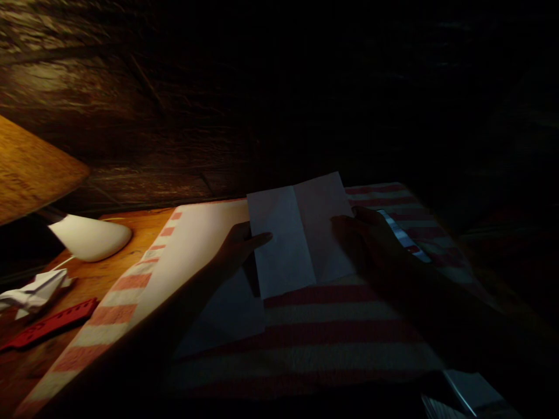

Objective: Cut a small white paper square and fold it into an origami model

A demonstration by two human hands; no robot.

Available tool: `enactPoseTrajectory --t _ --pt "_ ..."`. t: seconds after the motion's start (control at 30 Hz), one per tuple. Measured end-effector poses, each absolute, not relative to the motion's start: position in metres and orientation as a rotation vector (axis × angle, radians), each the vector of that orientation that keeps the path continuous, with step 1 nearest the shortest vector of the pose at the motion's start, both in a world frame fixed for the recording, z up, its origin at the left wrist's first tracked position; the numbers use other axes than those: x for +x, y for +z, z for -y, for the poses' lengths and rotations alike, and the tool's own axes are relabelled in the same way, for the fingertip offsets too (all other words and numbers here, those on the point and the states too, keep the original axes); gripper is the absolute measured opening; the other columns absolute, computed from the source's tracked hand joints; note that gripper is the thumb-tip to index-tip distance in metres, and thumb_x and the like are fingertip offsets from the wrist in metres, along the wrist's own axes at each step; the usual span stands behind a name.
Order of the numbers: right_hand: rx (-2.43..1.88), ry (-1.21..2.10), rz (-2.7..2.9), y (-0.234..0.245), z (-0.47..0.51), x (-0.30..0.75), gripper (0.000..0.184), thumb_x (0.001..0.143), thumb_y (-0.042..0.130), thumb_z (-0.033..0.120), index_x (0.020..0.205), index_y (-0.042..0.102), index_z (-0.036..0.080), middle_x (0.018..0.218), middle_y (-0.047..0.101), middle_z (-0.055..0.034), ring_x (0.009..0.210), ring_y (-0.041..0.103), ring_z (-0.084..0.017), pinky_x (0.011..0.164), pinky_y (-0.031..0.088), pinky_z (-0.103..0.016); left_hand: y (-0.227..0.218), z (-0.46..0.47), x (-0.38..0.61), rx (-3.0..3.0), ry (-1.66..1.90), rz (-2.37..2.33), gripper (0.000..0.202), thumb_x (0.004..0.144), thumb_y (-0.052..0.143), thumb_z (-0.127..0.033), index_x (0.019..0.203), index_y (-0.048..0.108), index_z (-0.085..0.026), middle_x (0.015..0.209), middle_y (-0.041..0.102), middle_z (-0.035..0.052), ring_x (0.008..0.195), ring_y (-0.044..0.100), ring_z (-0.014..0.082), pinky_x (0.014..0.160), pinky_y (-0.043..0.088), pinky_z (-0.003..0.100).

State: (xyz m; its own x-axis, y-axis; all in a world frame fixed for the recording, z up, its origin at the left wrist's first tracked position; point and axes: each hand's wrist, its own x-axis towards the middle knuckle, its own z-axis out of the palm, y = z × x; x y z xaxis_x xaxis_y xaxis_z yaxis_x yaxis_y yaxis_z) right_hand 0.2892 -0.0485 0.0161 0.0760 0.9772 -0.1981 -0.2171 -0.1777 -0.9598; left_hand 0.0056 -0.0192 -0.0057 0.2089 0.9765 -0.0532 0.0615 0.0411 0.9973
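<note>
Between my two hands is a sheet of paper [279, 244] with a crease down its middle, raised and tilted above a striped cloth. My left hand [242, 243] grips its left edge, thumb on the front face. On the right edge, my right hand [367, 230] is closed round the paper; deep shadow hides much of its fingers. Under my left forearm a larger white sheet [192, 233] lies on the cloth. Just beyond my right hand, a flat, shiny bluish object [402, 235] rests on the cloth; its kind is unclear.
The red and white striped cloth [336, 331] covers much of the wooden table [148, 221]. At left stand a lamp [91, 237], a folded white paper shape [37, 294] and a red strip with holes [52, 323]. A dark wall rises behind. Pale, sheet-like things [476, 393] lie at lower right.
</note>
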Motion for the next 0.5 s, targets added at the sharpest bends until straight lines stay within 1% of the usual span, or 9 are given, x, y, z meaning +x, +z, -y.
enactPoseTrajectory --t 0.07,0.13,0.2,0.27,0.3,0.37,0.43,0.5 --pt "-1.191 1.329 0.925 0.017 0.048 0.291 0.025 0.069 0.081 0.034 0.089 0.071 0.022 0.092 0.076 -0.0061 0.078 0.071 -0.024 0.067 0.053 -0.035 -0.004 0.024 0.010 1.303 1.004 -1.116 0.033 0.072 0.084 -0.038 0.090 0.073 -0.013 0.086 0.077 0.0081 0.073 0.071 0.0228 0.067 0.056 0.033" --pt "-1.142 1.325 0.988 0.015 0.047 0.294 0.028 0.071 0.079 0.041 0.091 0.071 0.024 0.099 0.077 -0.0074 0.092 0.072 -0.029 0.076 0.055 -0.039 -0.003 0.028 0.014 1.277 1.035 -1.095 0.035 0.072 0.084 -0.038 0.094 0.072 -0.013 0.087 0.077 0.0085 0.074 0.071 0.0235 0.067 0.056 0.033" --pt "-1.091 1.366 1.049 0.014 0.046 0.296 0.035 0.074 0.074 0.055 0.091 0.072 0.025 0.101 0.077 -0.0097 0.102 0.070 -0.032 0.083 0.055 -0.043 -0.002 0.031 0.017 1.229 1.057 -1.070 0.036 0.072 0.083 -0.037 0.096 0.072 -0.013 0.088 0.076 0.0089 0.074 0.071 0.0239 0.066 0.056 0.033" --pt "-1.064 1.409 1.067 0.013 0.048 0.296 0.048 0.075 0.065 0.071 0.089 0.072 0.025 0.099 0.077 -0.0114 0.107 0.069 -0.034 0.087 0.054 -0.047 -0.001 0.033 0.020 1.177 1.057 -1.056 0.035 0.071 0.082 -0.036 0.096 0.071 -0.014 0.086 0.076 0.0084 0.073 0.071 0.0236 0.065 0.056 0.033" --pt "-1.056 1.429 1.058 0.013 0.050 0.296 0.055 0.075 0.061 0.078 0.089 0.073 0.026 0.099 0.077 -0.0114 0.108 0.068 -0.035 0.088 0.053 -0.048 -0.001 0.033 0.021 1.156 1.058 -1.049 0.035 0.070 0.082 -0.034 0.096 0.071 -0.014 0.085 0.076 0.0078 0.072 0.071 0.0233 0.065 0.057 0.033" --pt "-1.033 1.504 1.034 0.015 0.055 0.294 0.066 0.076 0.053 0.086 0.095 0.074 0.027 0.101 0.077 -0.0106 0.109 0.068 -0.035 0.088 0.053 -0.049 -0.002 0.034 0.022 1.137 1.072 -1.038 0.037 0.067 0.083 -0.031 0.098 0.070 -0.014 0.085 0.076 0.0060 0.071 0.070 0.0221 0.065 0.057 0.032" --pt "-1.013 1.589 1.056 0.018 0.061 0.291 0.075 0.078 0.042 0.090 0.104 0.074 0.028 0.103 0.076 -0.0110 0.109 0.068 -0.036 0.085 0.054 -0.050 -0.004 0.033 0.023 1.141 1.083 -1.027 0.039 0.066 0.083 -0.030 0.100 0.070 -0.015 0.085 0.076 0.0050 0.072 0.070 0.0214 0.066 0.056 0.030" --pt "-1.051 1.551 1.156 0.020 0.066 0.288 0.079 0.082 0.033 0.089 0.108 0.073 0.028 0.104 0.076 -0.0122 0.107 0.069 -0.036 0.082 0.054 -0.051 -0.008 0.033 0.024 1.155 1.077 -1.014 0.038 0.068 0.083 -0.030 0.100 0.070 -0.014 0.086 0.076 0.0056 0.075 0.071 0.0221 0.067 0.056 0.031"
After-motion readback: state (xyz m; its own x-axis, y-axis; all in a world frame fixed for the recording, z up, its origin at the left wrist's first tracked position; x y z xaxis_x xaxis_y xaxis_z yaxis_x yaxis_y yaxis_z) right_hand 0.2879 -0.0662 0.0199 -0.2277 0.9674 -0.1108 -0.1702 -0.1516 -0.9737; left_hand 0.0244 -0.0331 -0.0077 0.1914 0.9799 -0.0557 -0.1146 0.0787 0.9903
